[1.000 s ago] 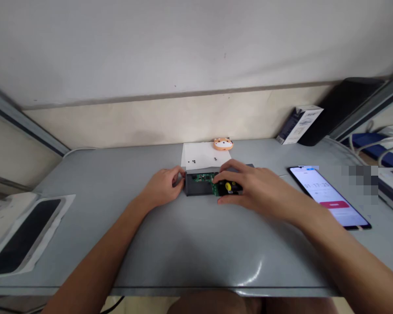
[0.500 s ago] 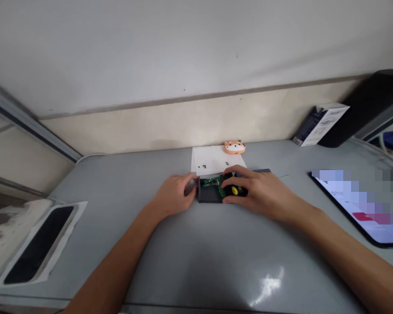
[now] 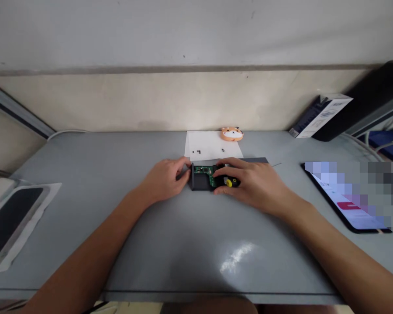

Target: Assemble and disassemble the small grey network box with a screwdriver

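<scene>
A small dark open casing (image 3: 201, 181) lies on the desk between my hands, with a green circuit board (image 3: 205, 169) inside it. My left hand (image 3: 166, 179) is closed, thumb and forefinger gripping the casing's left end wall. From the right, my right hand (image 3: 253, 179) arches over the casing, its fingers and thumb gripping it around a black part with a yellow round piece (image 3: 229, 182). The fingers hide much of the casing's right side. Behind my right hand, a flat dark grey panel (image 3: 257, 160) partly shows.
White paper (image 3: 209, 141) bears several tiny dark screw-like bits (image 3: 198, 151) and an orange animal-faced case (image 3: 232, 134). A lit tablet (image 3: 343, 200) lies right; a dark phone-like slab (image 3: 13, 222) lies left. At the back right, a box (image 3: 321, 115) leans by a black object (image 3: 363, 100).
The camera view has shifted, so the desk's front edge shows more. My right fingers sit slightly differently over the casing, and more of the circuit board shows. Both hands stay on the casing.
</scene>
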{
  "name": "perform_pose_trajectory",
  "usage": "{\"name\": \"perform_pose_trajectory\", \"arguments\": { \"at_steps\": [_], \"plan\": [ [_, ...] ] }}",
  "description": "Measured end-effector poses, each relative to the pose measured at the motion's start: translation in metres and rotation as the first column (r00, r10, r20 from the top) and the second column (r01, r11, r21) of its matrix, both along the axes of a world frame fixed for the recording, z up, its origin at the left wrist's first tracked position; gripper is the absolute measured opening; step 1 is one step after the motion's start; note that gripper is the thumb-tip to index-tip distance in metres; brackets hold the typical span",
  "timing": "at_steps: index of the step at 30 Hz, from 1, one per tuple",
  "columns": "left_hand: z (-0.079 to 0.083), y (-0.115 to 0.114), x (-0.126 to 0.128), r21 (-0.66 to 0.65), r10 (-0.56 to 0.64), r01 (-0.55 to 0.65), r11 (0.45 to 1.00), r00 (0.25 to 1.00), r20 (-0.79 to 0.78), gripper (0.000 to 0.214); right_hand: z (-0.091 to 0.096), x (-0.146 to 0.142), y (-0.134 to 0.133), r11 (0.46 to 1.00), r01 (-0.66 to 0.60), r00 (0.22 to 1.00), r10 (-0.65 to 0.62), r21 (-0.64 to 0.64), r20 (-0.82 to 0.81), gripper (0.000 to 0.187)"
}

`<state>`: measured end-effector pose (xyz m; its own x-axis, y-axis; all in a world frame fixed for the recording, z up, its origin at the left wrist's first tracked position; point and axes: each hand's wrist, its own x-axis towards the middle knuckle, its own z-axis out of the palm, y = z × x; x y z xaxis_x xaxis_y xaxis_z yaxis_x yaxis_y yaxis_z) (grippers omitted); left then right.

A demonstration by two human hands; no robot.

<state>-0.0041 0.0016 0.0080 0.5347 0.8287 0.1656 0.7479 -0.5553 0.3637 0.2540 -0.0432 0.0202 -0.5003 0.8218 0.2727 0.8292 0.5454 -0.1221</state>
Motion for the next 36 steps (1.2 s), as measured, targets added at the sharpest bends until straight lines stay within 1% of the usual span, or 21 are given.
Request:
{"name": "perform_pose_trajectory", "arguments": {
  "at_steps": [2,4,6,7,8,10,11,12,13,14,15,16,17,18,20,21,23,25,29,33,36],
  "plan": [
    [0.001,0.0,0.001,-0.013,0.003,-0.003,1.0,1.0,-0.012,0.024,0.002,0.0,-0.002,1.0,-0.01,0.999,0.01,-0.008,0.033,0.027],
    [0.003,-0.001,0.0,-0.003,0.011,-0.011,1.0,0.999,-0.032,0.022,0.005,0.0,-0.004,1.0,-0.03,0.999,0.03,0.009,-0.013,0.026],
    [0.006,-0.002,-0.001,0.066,0.054,-0.053,0.996,0.998,-0.019,0.02,0.011,0.001,-0.007,0.997,-0.031,0.977,0.045,0.069,-0.207,0.013],
    [0.008,-0.002,-0.002,0.116,0.092,-0.092,0.989,0.996,0.011,0.018,0.016,0.003,-0.008,0.991,0.001,0.93,0.049,0.136,-0.364,0.006],
    [0.012,-0.002,-0.002,0.164,0.133,-0.14,0.976,0.99,0.055,0.018,0.02,0.004,-0.008,0.975,0.067,0.835,0.062,0.212,-0.547,0.011],
    [0.019,-0.004,0.0,0.21,0.184,-0.215,0.954,0.97,0.156,0.017,0.03,0.008,-0.006,0.905,0.271,0.519,0.15,0.328,-0.842,0.021],
    [0.023,-0.004,0.003,0.204,0.176,-0.215,0.955,0.966,0.19,0.018,0.034,0.01,-0.003,0.884,0.338,0.349,0.201,0.323,-0.915,0.024],
    [0.027,-0.005,0.008,0.185,0.133,-0.171,0.968,0.97,0.204,0.02,0.036,0.012,0.0,0.882,0.366,0.229,0.224,0.297,-0.947,0.022],
    [0.029,-0.005,0.014,0.168,0.06,-0.094,0.981,0.979,0.197,0.023,0.036,0.015,0.002,0.882,0.394,0.172,0.206,0.259,-0.963,0.022],
    [0.031,-0.005,0.02,0.142,-0.032,0.008,0.99,0.986,0.163,0.028,0.034,0.017,0.005,0.901,0.399,0.159,0.113,0.169,-0.981,0.032],
    [0.03,-0.005,0.027,0.119,-0.121,0.106,0.987,0.984,0.128,0.035,0.03,0.018,0.007,0.857,0.494,0.109,0.106,0.147,-0.988,0.044],
    [0.028,-0.005,0.033,0.08,-0.187,0.181,0.98,0.979,0.082,0.043,0.025,0.018,0.008,0.84,0.534,0.116,0.034,0.092,-0.993,0.05],
    [0.025,-0.006,0.039,0.041,-0.224,0.222,0.974,0.973,0.049,0.049,0.018,0.018,0.007,0.82,0.569,0.179,-0.048,0.063,-0.983,0.054],
    [0.021,-0.006,0.043,0.013,-0.242,0.242,0.97,0.97,0.029,0.054,0.012,0.017,0.006,0.823,0.561,0.298,-0.097,0.092,-0.95,0.058],
    [0.01,-0.008,0.047,-0.011,-0.243,0.244,0.97,0.97,0.024,0.057,0.003,0.015,0.002,0.809,0.545,0.455,-0.067,0.218,-0.888,0.065],
    [0.005,-0.009,0.048,-0.003,-0.235,0.235,0.972,0.971,0.04,0.055,0.001,0.014,-0.001,0.816,0.523,0.509,-0.067,0.247,-0.858,0.066],
    [-0.003,-0.012,0.046,0.026,-0.219,0.218,0.976,0.971,0.093,0.052,0.002,0.012,-0.006,0.84,0.487,0.578,-0.107,0.237,-0.809,0.063],
    [-0.008,-0.014,0.044,0.046,-0.223,0.219,0.975,0.965,0.14,0.051,0.006,0.011,-0.01,0.854,0.477,0.61,-0.151,0.208,-0.778,0.061],
    [-0.01,-0.014,0.044,0.048,-0.235,0.231,0.972,0.959,0.159,0.049,0.011,0.012,-0.01,0.835,0.508,0.616,-0.178,0.213,-0.768,0.057],
    [-0.009,-0.013,0.044,0.044,-0.228,0.224,0.974,0.962,0.153,0.048,0.007,0.013,-0.001,0.813,0.541,0.579,-0.174,0.215,-0.797,0.05],
    [-0.008,-0.013,0.045,0.035,-0.231,0.229,0.973,0.961,0.149,0.047,0.002,0.015,0.006,0.849,0.518,0.547,-0.234,0.106,-0.804,0.04]
  ]
}}
